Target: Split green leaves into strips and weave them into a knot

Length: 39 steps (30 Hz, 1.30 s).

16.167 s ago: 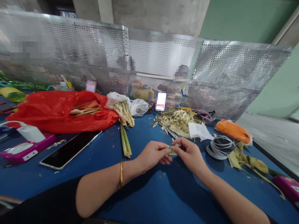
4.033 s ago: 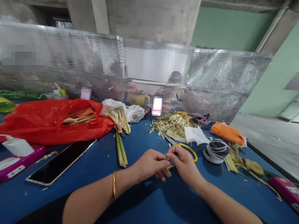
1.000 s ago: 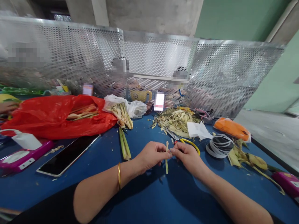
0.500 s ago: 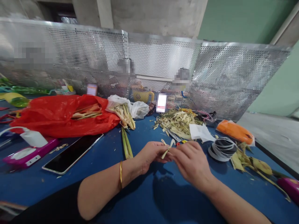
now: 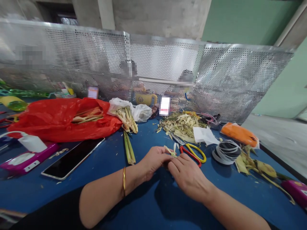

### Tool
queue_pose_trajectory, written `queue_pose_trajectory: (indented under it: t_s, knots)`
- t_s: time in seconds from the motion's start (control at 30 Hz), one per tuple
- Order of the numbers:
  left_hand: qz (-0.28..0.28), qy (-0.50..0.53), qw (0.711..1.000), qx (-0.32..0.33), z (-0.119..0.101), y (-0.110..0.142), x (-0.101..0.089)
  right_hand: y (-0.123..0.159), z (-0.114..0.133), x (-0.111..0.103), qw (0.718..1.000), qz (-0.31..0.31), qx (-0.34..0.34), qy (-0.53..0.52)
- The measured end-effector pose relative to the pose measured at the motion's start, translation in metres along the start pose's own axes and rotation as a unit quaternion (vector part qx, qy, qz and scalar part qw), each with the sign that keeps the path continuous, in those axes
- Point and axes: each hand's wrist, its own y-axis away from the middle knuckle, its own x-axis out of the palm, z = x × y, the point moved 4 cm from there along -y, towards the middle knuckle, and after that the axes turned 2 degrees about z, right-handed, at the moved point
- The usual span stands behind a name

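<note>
Pale green strips of plant leaf [image 5: 172, 153] stick up from between my fingertips, above the blue table. My left hand [image 5: 155, 159] is closed in a pinch on the strips, with a gold bangle at its wrist. Against it, my right hand [image 5: 185, 174] has its fingers bent and pressed to the same strips; its fingertips are partly hidden. Just beyond the right hand lie scissors [image 5: 193, 153] with one red and one yellow handle loop. Their blades point toward a heap of leaf scraps [image 5: 181, 126].
At left are a red plastic bag [image 5: 52, 119] with stalks, a phone [image 5: 74, 159] and a purple power strip [image 5: 31, 161]. Green stalks [image 5: 129, 148] lie mid-table. A ribbon spool [image 5: 226, 152], white paper [image 5: 205, 135] and an orange packet [image 5: 240, 134] sit right. A perforated metal screen [image 5: 163, 57] stands behind.
My right hand has moved left and down, closer to the left hand, uncovering the scissor handles. The leaf strips have turned a little between the fingers.
</note>
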Motion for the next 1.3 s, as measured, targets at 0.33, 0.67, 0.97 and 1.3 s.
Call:
queue_pose_trajectory:
  t_s: [0.33, 0.67, 0.97, 1.3]
  knots:
    - [-0.026, 0.014, 0.999, -0.013, 0.005, -0.001, -0.002, 0.0, 0.005, 0.004, 0.999, -0.009, -0.025, -0.016]
    - [-0.047, 0.031, 0.998, -0.004, -0.015, 0.003, -0.012, 0.011, -0.047, -0.018, 0.942, -0.134, 0.268, -0.149]
    - [-0.061, -0.048, 0.997, 0.022, -0.009, -0.001, -0.011, 0.012, -0.043, 0.019, 0.847, 0.028, 0.349, -0.401]
    - [-0.085, -0.08, 0.992, 0.042, -0.012, 0.001, -0.01, 0.01, -0.034, 0.007, 0.871, -0.012, 0.323, -0.369]
